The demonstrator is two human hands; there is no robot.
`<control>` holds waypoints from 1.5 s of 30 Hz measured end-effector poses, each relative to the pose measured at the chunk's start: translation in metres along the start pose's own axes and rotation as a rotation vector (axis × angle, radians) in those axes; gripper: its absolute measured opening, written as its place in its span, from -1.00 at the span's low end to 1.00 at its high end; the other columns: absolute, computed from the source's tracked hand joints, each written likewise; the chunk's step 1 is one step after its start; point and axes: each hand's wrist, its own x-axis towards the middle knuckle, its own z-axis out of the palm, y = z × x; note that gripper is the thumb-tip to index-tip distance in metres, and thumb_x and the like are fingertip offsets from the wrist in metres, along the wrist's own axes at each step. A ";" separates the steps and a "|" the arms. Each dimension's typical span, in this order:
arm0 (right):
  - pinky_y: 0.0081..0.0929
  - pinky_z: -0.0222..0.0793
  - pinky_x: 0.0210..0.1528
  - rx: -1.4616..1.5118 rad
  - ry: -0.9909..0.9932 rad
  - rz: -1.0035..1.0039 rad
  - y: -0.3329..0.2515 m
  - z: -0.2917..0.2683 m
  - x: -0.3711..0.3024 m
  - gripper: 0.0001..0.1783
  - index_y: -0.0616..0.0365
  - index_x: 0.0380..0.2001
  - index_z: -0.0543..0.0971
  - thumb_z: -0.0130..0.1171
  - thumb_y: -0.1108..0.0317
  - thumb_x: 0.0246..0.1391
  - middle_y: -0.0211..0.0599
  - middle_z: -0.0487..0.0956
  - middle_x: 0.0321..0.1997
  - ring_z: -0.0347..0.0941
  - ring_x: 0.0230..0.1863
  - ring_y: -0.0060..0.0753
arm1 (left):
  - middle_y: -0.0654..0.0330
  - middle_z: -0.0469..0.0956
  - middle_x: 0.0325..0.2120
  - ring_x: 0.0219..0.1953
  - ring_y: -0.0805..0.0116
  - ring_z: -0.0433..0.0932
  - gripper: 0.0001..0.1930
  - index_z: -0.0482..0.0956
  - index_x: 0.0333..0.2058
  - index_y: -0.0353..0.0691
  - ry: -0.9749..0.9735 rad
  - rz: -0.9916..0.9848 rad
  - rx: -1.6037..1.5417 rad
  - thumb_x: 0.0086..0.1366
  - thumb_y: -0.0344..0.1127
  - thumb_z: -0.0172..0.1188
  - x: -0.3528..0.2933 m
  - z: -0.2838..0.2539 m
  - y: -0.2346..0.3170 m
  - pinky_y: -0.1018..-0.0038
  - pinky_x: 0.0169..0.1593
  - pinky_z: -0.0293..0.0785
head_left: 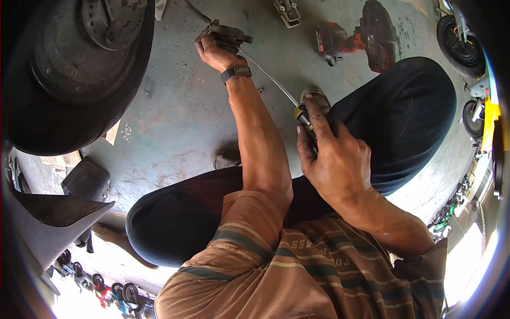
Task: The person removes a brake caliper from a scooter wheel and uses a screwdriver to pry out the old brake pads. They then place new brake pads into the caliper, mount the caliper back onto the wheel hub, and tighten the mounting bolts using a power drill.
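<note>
My left hand [213,54] is closed around a dark metal part that looks like a brake caliper [229,35], with a coil-wrapped cable [194,10] running off it toward the upper edge. My right hand [340,162] grips a long screwdriver [275,81] by its dark and yellow handle, index finger stretched along it. The shaft slants up and left, and its tip meets the right side of the dark part; exact contact is hidden there.
A large black wheel [58,80] fills the upper left. On the floor lie a red and black cordless impact wrench [376,40] and a small metal bracket [288,13]. My bent knees flank the work. Scooters and wheels [461,45] line the right edge.
</note>
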 end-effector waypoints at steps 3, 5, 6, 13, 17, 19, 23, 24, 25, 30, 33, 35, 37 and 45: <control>-0.22 0.50 -0.58 -0.005 -0.004 0.000 -0.001 0.002 0.001 -0.46 0.07 0.18 0.50 0.27 0.25 0.11 -0.05 0.55 -0.55 0.55 -0.63 -0.05 | 0.03 0.54 -0.40 -0.53 0.08 0.55 -0.78 0.43 -0.19 -0.21 0.092 0.066 -0.019 0.29 -0.24 -0.03 0.004 0.000 -0.003 0.19 -0.48 0.56; -0.22 0.49 -0.61 0.003 0.002 0.002 -0.001 0.003 0.001 -0.46 0.07 0.18 0.50 0.27 0.26 0.10 -0.05 0.55 -0.55 0.54 -0.65 -0.06 | 0.03 0.54 -0.41 -0.53 0.10 0.55 -0.78 0.43 -0.19 -0.21 0.080 0.031 -0.034 0.28 -0.22 -0.03 0.006 -0.001 -0.003 0.22 -0.49 0.54; -0.22 0.49 -0.61 0.005 0.004 0.002 0.000 0.003 0.000 -0.46 0.07 0.18 0.50 0.27 0.26 0.10 -0.05 0.55 -0.55 0.54 -0.65 -0.06 | 0.03 0.54 -0.41 -0.53 0.10 0.55 -0.78 0.43 -0.19 -0.21 0.078 0.032 -0.033 0.28 -0.22 -0.03 0.005 -0.002 -0.004 0.22 -0.49 0.54; -0.19 0.55 -0.26 0.163 -0.092 0.002 0.028 -0.035 0.031 -0.55 0.18 0.09 0.55 0.24 0.26 0.15 0.08 0.63 -0.38 0.61 -0.36 0.11 | 0.16 0.53 -0.41 -0.42 0.28 0.52 -0.81 0.49 -0.25 -0.18 0.019 -0.091 -0.061 0.28 -0.24 -0.01 -0.004 0.003 -0.005 0.29 -0.41 0.51; -0.22 0.52 -0.15 0.284 -0.274 0.030 0.031 -0.069 0.058 -0.60 0.31 -0.03 0.58 0.26 0.25 0.15 0.19 0.63 -0.27 0.60 -0.20 0.17 | 0.12 0.57 -0.37 -0.34 0.18 0.57 -0.72 0.56 -0.24 -0.24 -0.010 -0.077 0.011 0.28 -0.19 -0.02 -0.010 0.004 0.001 0.14 -0.34 0.57; -0.21 0.51 -0.15 0.264 -0.279 0.016 0.028 -0.071 0.055 -0.59 0.33 -0.03 0.58 0.27 0.24 0.15 0.19 0.63 -0.28 0.59 -0.21 0.19 | 0.11 0.57 -0.36 -0.34 0.17 0.57 -0.71 0.56 -0.24 -0.27 0.000 -0.091 -0.006 0.28 -0.19 -0.02 -0.015 0.007 0.002 0.13 -0.34 0.58; -0.14 0.50 -0.17 0.161 -0.264 -0.066 0.029 -0.070 0.049 -0.54 0.35 -0.02 0.56 0.30 0.22 0.12 0.18 0.62 -0.33 0.59 -0.25 0.21 | 0.07 0.58 -0.36 -0.34 0.13 0.57 -0.67 0.54 -0.22 -0.35 -0.104 -0.109 -0.052 0.28 -0.19 -0.04 -0.005 -0.002 0.000 0.11 -0.34 0.58; -0.12 0.50 -0.19 0.109 -0.233 -0.132 0.030 -0.068 0.049 -0.53 0.33 -0.02 0.56 0.31 0.22 0.10 0.19 0.62 -0.35 0.59 -0.28 0.19 | 0.07 0.58 -0.36 -0.34 0.13 0.57 -0.67 0.54 -0.22 -0.35 -0.102 -0.098 -0.054 0.28 -0.19 -0.04 0.001 -0.007 0.000 0.11 -0.34 0.58; -0.12 0.50 -0.19 0.104 -0.233 -0.130 0.032 -0.066 0.049 -0.53 0.33 -0.02 0.56 0.31 0.22 0.10 0.19 0.62 -0.35 0.59 -0.28 0.19 | 0.05 0.58 -0.36 -0.34 0.13 0.58 -0.65 0.53 -0.20 -0.35 -0.128 -0.132 -0.034 0.29 -0.16 -0.04 0.001 -0.006 0.000 0.11 -0.33 0.58; -0.12 0.54 -0.39 -0.222 -0.061 -0.196 0.036 -0.067 0.051 -0.60 0.25 -0.12 0.58 0.31 0.19 0.07 -0.07 0.59 -0.61 0.61 -0.48 0.05 | 0.05 0.58 -0.35 -0.33 0.12 0.58 -0.58 0.52 -0.13 -0.34 -0.281 -0.395 -0.162 0.28 -0.09 -0.05 -0.004 -0.004 0.012 0.11 -0.26 0.57; -0.13 0.54 -0.40 -0.202 -0.128 -0.251 0.043 -0.068 0.052 -0.62 0.25 -0.14 0.58 0.31 0.23 0.05 0.02 0.60 -0.54 0.60 -0.49 0.05 | 0.09 0.57 -0.35 -0.30 0.10 0.57 -0.54 0.52 -0.07 -0.28 -0.336 -0.525 -0.305 0.26 -0.03 -0.04 -0.003 -0.005 0.017 0.00 -0.17 0.53; -0.14 0.55 -0.38 -0.214 -0.162 -0.269 0.043 -0.072 0.057 -0.63 0.25 -0.14 0.58 0.33 0.26 0.03 0.03 0.61 -0.51 0.61 -0.47 0.06 | 0.13 0.56 -0.34 -0.27 0.10 0.55 -0.52 0.52 -0.02 -0.19 -0.270 -0.631 -0.205 0.22 0.00 -0.03 -0.037 0.022 0.045 -0.05 -0.13 0.46; -0.14 0.56 -0.35 -0.216 -0.191 -0.313 0.037 -0.080 0.066 -0.64 0.26 -0.15 0.58 0.35 0.29 0.01 0.05 0.62 -0.48 0.61 -0.45 0.07 | 0.13 0.55 -0.33 -0.26 0.09 0.54 -0.50 0.52 0.00 -0.17 -0.453 -0.613 -0.359 0.19 0.02 -0.01 0.000 -0.014 0.021 -0.05 -0.13 0.44; -0.09 0.54 -0.24 -0.191 -0.171 -0.514 0.054 -0.097 0.084 -0.56 0.32 -0.09 0.58 0.27 0.58 -0.16 0.11 0.61 -0.42 0.59 -0.33 0.16 | 0.03 0.57 -0.27 -0.23 0.03 0.53 -0.36 0.50 0.06 -0.17 -0.483 -0.578 -0.374 0.05 0.09 0.07 0.003 -0.025 0.007 0.01 -0.14 0.41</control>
